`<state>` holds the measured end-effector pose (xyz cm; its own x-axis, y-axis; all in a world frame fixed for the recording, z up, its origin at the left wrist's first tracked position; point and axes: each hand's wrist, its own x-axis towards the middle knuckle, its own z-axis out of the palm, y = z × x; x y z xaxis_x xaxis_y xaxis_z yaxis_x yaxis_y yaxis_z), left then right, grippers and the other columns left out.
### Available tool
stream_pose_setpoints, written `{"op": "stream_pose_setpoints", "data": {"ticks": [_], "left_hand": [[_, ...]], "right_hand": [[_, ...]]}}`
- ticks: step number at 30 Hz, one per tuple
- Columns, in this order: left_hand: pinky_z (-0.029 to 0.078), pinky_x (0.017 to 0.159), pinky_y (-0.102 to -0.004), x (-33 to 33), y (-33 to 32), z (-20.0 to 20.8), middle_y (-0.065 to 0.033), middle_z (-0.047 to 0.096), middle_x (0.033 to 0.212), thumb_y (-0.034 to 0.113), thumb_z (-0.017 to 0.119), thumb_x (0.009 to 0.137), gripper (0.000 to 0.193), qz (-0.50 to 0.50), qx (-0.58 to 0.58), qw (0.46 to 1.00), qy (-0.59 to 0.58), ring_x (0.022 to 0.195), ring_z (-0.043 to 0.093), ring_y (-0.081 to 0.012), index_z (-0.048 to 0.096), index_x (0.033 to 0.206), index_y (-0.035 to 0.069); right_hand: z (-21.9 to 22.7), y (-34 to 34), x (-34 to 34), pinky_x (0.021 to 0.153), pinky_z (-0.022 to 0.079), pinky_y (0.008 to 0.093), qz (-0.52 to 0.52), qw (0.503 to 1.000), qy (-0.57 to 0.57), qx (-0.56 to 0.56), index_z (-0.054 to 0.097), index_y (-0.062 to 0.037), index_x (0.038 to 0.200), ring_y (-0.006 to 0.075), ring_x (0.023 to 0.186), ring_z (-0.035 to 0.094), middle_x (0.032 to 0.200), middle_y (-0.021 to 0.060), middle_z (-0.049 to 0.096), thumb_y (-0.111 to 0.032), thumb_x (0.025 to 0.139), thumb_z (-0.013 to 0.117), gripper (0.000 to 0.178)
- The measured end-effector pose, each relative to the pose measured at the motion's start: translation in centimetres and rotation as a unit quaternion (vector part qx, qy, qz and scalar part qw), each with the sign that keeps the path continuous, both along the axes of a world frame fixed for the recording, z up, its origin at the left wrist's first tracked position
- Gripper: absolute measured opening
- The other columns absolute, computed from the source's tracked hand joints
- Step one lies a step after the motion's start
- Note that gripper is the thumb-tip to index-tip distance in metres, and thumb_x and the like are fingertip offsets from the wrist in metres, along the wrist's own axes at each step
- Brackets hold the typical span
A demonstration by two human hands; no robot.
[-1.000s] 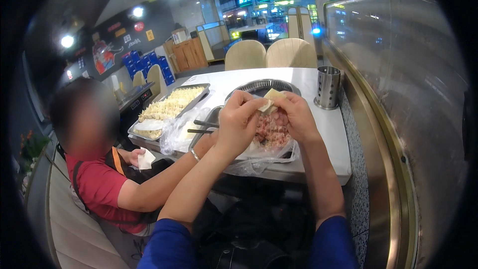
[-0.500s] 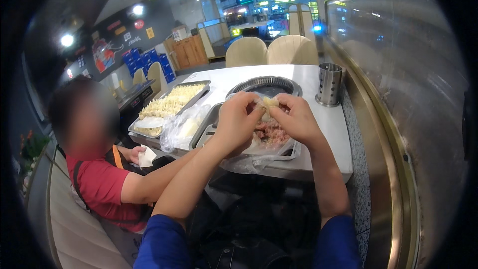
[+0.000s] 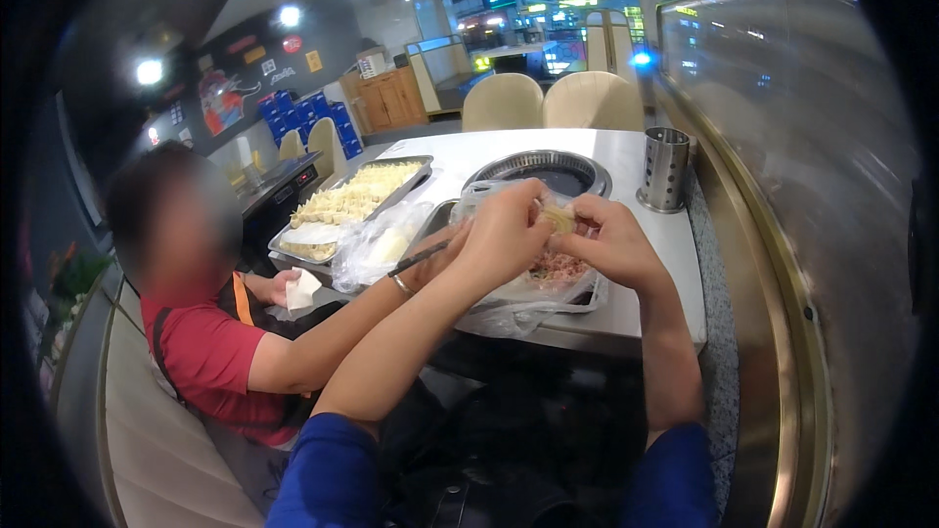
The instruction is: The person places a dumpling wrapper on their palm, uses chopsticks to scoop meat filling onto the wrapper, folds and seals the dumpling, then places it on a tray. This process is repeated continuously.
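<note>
A pale dough wonton (image 3: 558, 218) is pinched between the fingertips of my left hand (image 3: 507, 233) and my right hand (image 3: 618, 241), both closed on it. Below them, pink minced meat filling (image 3: 558, 272) lies in a tray lined with a clear plastic bag (image 3: 511, 317). My left forearm crosses in front of a co-worker's arm. That person's one hand (image 3: 452, 256) has a dark thin stick by it and reaches toward the filling, partly hidden by my arm. Their other hand holds a white dough wrapper (image 3: 302, 287).
Left on the white table (image 3: 618, 149), a metal tray (image 3: 423, 172) bears rows of folded wontons. Beside it, a plastic bag (image 3: 383, 242) holds pale wrappers. A round sunken stove (image 3: 540, 172) lies beyond my hands. A perforated steel holder (image 3: 665, 172) stands by the right wall.
The co-worker's hand with the dark stick has come in toward the filling beside my left hand. My fingers have shifted around the wonton. The whole view has moved slightly.
</note>
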<state>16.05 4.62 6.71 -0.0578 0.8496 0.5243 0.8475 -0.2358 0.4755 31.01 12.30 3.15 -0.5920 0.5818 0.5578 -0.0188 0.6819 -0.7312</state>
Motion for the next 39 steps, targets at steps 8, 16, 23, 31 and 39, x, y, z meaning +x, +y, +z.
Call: {"op": "stream_pose_setpoints", "data": {"ticks": [8,16,23,31,39], "left_hand": [[0.041,0.056,-0.0401,-0.9,0.4,-1.2,-0.0171,0.054,0.065,0.009,0.062,0.07,0.016,-0.019,0.068,0.997,0.024,0.065,0.055,-0.0354,0.049,0.072,-0.001],[0.042,0.058,-0.0418,-1.1,0.3,-1.6,-0.0184,0.056,0.067,0.011,0.062,0.07,0.017,-0.039,0.028,0.999,0.002,0.067,0.055,-0.0373,0.051,0.072,-0.001],[0.042,0.055,-0.04,-1.3,0.7,-2.4,-0.0156,0.055,0.064,0.01,0.061,0.071,0.011,-0.025,0.099,0.991,0.087,0.061,0.055,-0.0322,0.055,0.069,0.0],[0.043,0.059,-0.0418,-1.4,0.8,-2.5,-0.0171,0.056,0.068,0.007,0.058,0.072,0.007,-0.035,0.112,0.987,0.112,0.067,0.056,-0.0354,0.056,0.07,0.0],[0.043,0.059,-0.0448,-2.0,1.4,-3.4,-0.0161,0.057,0.068,0.011,0.058,0.074,0.009,-0.068,0.108,0.972,0.197,0.068,0.056,-0.0358,0.056,0.076,0.003]], "right_hand": [[-0.7,0.3,-0.4,0.059,0.041,0.0261,0.051,0.998,0.045,-0.013,0.06,0.0032,0.082,0.0115,0.064,0.049,0.069,0.0048,0.051,-0.01,0.075,0.062,0.015],[-0.4,0.0,-0.3,0.057,0.044,0.0278,-0.015,1.0,-0.024,-0.007,0.063,0.0035,0.085,0.0121,0.06,0.054,0.068,0.0104,0.06,-0.008,0.076,0.058,0.015],[-0.3,-0.3,-0.5,0.05,0.039,0.0222,-0.017,1.0,-0.006,0.019,0.063,0.0054,0.079,0.005,0.056,0.048,0.059,0.0009,0.056,-0.009,0.077,0.06,0.015],[-0.2,-0.2,-0.4,0.055,0.044,0.0299,-0.049,0.997,-0.044,0.036,0.061,0.0047,0.08,0.0149,0.055,0.053,0.062,0.0142,0.058,-0.011,0.073,0.06,0.017],[-0.9,0.1,-0.6,0.052,0.041,0.0285,-0.063,0.995,-0.037,0.063,0.059,0.0046,0.075,0.0133,0.054,0.049,0.057,0.0106,0.053,-0.009,0.073,0.06,0.014]]}}
